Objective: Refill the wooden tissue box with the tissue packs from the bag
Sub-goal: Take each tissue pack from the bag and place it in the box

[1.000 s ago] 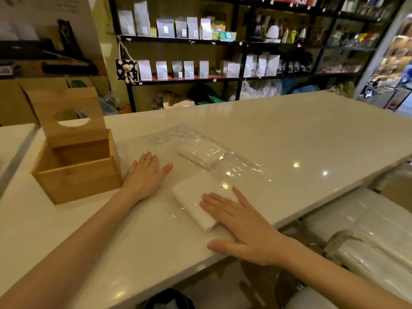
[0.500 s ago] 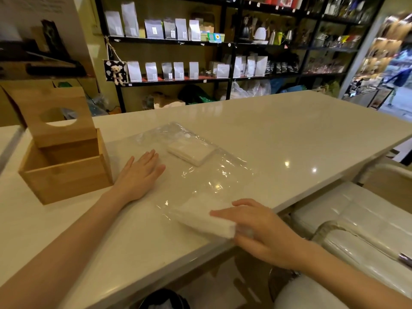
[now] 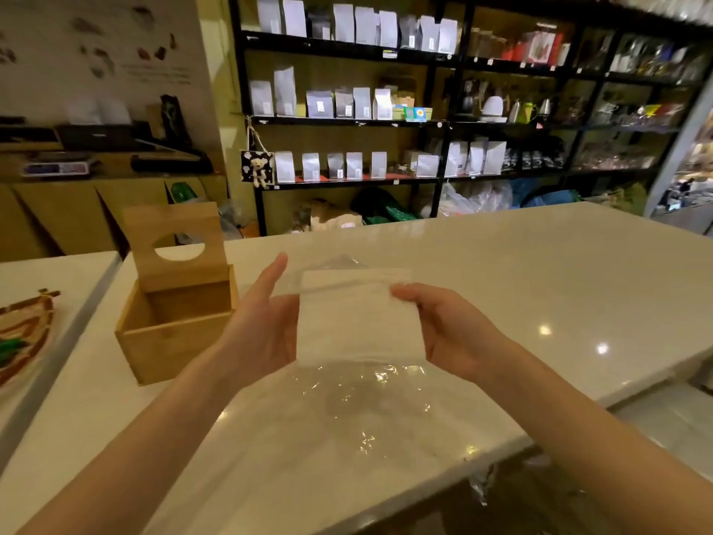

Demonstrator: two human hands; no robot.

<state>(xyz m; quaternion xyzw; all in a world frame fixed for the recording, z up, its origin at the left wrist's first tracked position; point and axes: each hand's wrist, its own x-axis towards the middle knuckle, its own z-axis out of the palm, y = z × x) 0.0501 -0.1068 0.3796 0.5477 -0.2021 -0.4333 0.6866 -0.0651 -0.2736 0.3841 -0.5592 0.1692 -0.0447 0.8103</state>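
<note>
Lifted since half a second ago: both hands and the clear plastic bag (image 3: 359,384), formerly flat on the counter, now raised above it.

Item 1, tissue pack (image 3: 359,318): white, flat, square; held upright in mid-air between the hands, inside the bag, whose film shows past its top edge and hangs loose and crinkled beneath it. Whether a second pack remains in the hanging part cannot be told.

Item 2, left hand (image 3: 262,326): palm against the pack's left edge, fingers extended and open; supporting rather than closed around it.

Item 3, right hand (image 3: 443,326): thumb across the pack's upper right corner, remaining fingers hidden behind; pinching pack and film together.

Item 4, wooden tissue box (image 3: 177,322): on the white counter (image 3: 540,287), left of the hands and apart from them; hinged lid (image 3: 175,245) with round opening standing upright, interior appears empty.

Item 5, patterned tray (image 3: 23,334): far left, on a neighbouring surface; not involved.

Hazards, judged:
- Pack slips down inside the slick film, since only one hand truly pinches it.
- Bag's loose end drags on the counter edge or drops anything left in it to the floor.
- Pack goes into the box with film attached if not extracted first.
- Upright lid falls shut if the box is bumped during insertion.
</note>
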